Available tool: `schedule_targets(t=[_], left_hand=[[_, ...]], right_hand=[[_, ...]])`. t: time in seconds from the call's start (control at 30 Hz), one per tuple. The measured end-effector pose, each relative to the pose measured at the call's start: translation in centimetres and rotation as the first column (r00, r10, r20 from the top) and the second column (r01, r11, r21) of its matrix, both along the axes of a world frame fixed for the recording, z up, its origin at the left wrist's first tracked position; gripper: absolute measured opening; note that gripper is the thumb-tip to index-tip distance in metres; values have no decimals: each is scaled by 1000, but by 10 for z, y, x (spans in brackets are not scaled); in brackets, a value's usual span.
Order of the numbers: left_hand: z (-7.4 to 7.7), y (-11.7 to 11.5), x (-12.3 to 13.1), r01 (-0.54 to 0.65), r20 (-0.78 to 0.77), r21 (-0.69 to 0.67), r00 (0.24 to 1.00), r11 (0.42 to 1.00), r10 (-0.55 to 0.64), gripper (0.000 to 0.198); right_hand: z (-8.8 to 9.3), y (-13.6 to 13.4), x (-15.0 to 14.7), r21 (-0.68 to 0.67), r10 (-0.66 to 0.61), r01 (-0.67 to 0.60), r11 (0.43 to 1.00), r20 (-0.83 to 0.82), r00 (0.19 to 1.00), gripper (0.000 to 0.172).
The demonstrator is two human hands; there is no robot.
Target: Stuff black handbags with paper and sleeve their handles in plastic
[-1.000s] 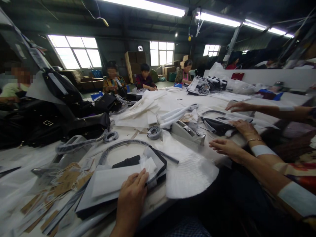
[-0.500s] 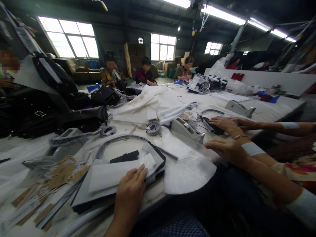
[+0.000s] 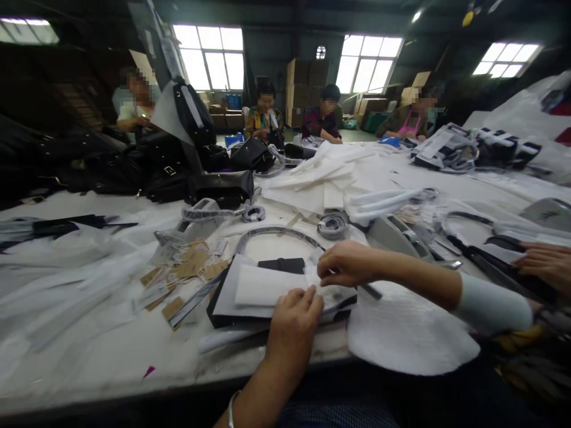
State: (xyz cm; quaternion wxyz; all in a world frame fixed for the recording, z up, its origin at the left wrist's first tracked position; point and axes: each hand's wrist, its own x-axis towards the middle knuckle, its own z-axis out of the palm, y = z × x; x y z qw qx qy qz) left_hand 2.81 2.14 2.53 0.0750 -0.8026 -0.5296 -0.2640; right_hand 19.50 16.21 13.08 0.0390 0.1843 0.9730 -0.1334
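Observation:
A black bag point(image 3: 218, 300) lies flat at the table's front edge, with white foam sheet point(image 3: 261, 285) over it. Its handle point(image 3: 279, 230), wrapped in grey-looking film, arches behind. My left hand point(image 3: 295, 318) rests on the foam sheet's right part, fingers laid over it. Just above those fingertips, my right hand point(image 3: 348, 263) is closed in a pinch. Whitish, see-through film point(image 3: 312, 274) shows beside its fingers; what they hold is too small to make out. A grey tape dispenser point(image 3: 395, 238) stands behind my right forearm.
Paper tags point(image 3: 191, 264) with strings lie left of the bag. A fan of white foam sheets point(image 3: 401, 330) overhangs the front edge at right. A coiled wrapped strap point(image 3: 332, 224) sits behind. A co-worker's hand point(image 3: 546, 264) works at far right; black bags point(image 3: 223, 187) are piled left.
My right hand has come left from beside the tape dispenser to the foam sheet on the bag. My left hand stays on the sheet. The view has turned left.

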Motion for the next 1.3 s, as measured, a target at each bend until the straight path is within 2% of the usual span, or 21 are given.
schedule_targets(t=[0.17, 0.43, 0.57, 0.7, 0.83, 0.97, 1.03, 1.17, 1.3], left_hand=[[-5, 1, 1, 1, 48, -2, 999, 1000, -1, 21], [1, 4, 2, -10, 46, -85, 999, 996, 14, 11], [0, 7, 3, 13, 11, -70, 1000, 997, -13, 10], [-6, 9, 3, -8, 43, -10, 999, 1000, 8, 10], [-10, 8, 4, -26, 65, 40, 998, 999, 24, 8], [-12, 6, 5, -36, 64, 34, 997, 999, 33, 12], [-14, 7, 5, -37, 76, 39, 997, 999, 34, 14], [-14, 8, 3, -28, 82, 38, 996, 999, 25, 16], [-12, 7, 1, -11, 54, -13, 998, 1000, 12, 15]], right_hand=[[-15, 32, -30, -22, 44, -40, 999, 241, 970, 10], [-17, 40, -55, 5, 59, -68, 998, 434, 899, 10], [-23, 50, -58, 16, 40, -51, 999, 413, 910, 12], [-31, 68, -58, 46, -60, 46, 998, 384, 921, 29], [-40, 86, -57, -131, -69, 112, 985, 296, 953, 40], [-53, 101, -56, -343, -63, 145, 928, 241, 969, 49], [-62, 108, -55, -394, -72, 168, 903, 247, 966, 51], [-74, 119, -54, -405, -97, 198, 893, 256, 962, 51], [-70, 124, -49, -308, -193, 247, 919, 195, 962, 39]])
